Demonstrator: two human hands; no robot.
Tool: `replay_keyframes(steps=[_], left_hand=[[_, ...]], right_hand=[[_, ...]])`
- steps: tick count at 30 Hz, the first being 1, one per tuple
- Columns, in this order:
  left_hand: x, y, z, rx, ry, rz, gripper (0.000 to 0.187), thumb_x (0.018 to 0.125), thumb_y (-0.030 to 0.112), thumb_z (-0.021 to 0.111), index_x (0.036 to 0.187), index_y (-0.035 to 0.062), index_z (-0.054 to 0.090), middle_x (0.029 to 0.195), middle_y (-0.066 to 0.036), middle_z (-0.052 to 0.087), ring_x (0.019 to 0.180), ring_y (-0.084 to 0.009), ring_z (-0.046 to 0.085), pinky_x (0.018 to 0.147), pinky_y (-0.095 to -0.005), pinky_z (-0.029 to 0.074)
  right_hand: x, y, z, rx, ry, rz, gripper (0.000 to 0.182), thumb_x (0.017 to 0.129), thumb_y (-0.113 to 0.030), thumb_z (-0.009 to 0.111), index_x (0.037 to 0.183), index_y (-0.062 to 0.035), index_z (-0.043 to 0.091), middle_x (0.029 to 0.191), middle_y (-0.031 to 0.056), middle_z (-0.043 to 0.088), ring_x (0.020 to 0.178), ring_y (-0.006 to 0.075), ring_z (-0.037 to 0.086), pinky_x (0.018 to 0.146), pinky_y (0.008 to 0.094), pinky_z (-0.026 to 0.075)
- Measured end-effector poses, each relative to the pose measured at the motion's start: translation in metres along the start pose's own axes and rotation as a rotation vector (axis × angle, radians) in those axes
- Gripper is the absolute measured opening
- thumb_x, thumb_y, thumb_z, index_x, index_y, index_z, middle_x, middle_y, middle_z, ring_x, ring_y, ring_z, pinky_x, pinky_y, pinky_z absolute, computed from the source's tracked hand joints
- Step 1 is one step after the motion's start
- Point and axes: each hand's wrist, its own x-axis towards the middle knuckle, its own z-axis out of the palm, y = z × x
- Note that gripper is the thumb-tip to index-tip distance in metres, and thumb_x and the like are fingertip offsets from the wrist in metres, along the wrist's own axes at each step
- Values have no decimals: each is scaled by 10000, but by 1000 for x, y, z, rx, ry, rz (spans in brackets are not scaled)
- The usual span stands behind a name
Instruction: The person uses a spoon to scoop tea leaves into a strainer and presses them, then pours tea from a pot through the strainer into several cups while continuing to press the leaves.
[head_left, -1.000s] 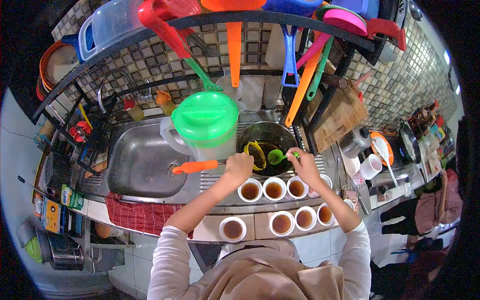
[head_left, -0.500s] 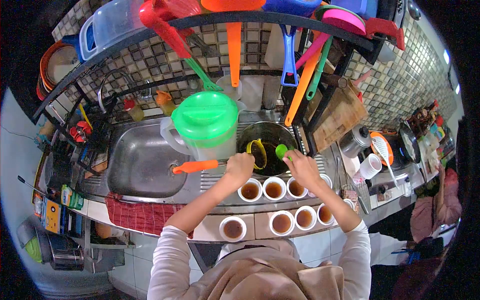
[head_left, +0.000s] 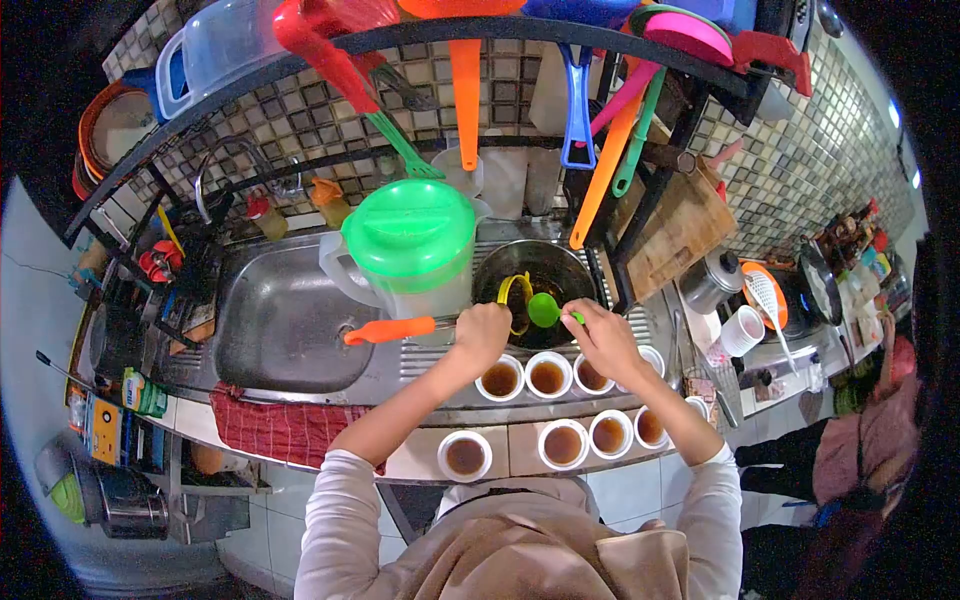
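My left hand (head_left: 483, 335) is closed around a strainer with a yellow rim (head_left: 515, 303), tilted on edge over a metal pot (head_left: 590, 285) of dark liquid. An orange handle (head_left: 390, 330) sticks out on the other side of this hand, over the sink's edge. Closed on the handle of a green spoon (head_left: 544, 310), my right hand (head_left: 605, 335) is at the pot's right front. The spoon's bowl is beside the strainer, above the liquid. White cups of brown drink, including one cup (head_left: 547, 377), stand in two rows just in front of the pot.
A green-lidded pitcher (head_left: 410, 230) stands left of the pot, beside the sink (head_left: 290, 320). Utensils hang from an overhead rack (head_left: 440, 38). A red cloth (head_left: 280, 428) lies along the counter edge. Stacked cups (head_left: 740, 332) stand at right; another person (head_left: 865, 450) is farther right.
My right hand has shifted the green spoon left, from the pot's right side to beside the strainer. The strainer has turned slightly; my left hand has barely moved.
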Motion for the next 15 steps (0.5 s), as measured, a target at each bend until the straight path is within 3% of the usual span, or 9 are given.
replay_keyframes(steps=[6,9,12,15], left_hand=[[1,1,8,45,44,-15,129,740,127,515,708,62,622,630,-114,605,609,-238,625,492,-334,504],[1,1,15,68,113,-21,150,757,166,521,689,81,624,613,-98,601,590,-222,623,478,-321,500],[1,-1,15,79,113,-15,158,753,170,527,659,90,625,605,-93,599,583,-217,623,473,-318,499],[0,-1,13,89,83,6,139,730,144,532,642,90,624,602,-97,598,583,-219,623,477,-319,500]], right_hand=[[0,2,2,31,-49,-56,198,854,-238,422,875,-61,509,826,133,564,711,324,554,586,399,445],[0,4,2,-173,-56,-60,195,849,-237,432,884,-63,513,836,137,569,663,317,564,564,391,452],[1,16,6,-261,23,-18,198,842,-242,450,867,-60,525,764,143,580,594,319,562,539,392,454],[3,24,7,-157,48,4,204,836,-252,469,858,-62,540,678,148,578,573,331,558,537,408,445]])
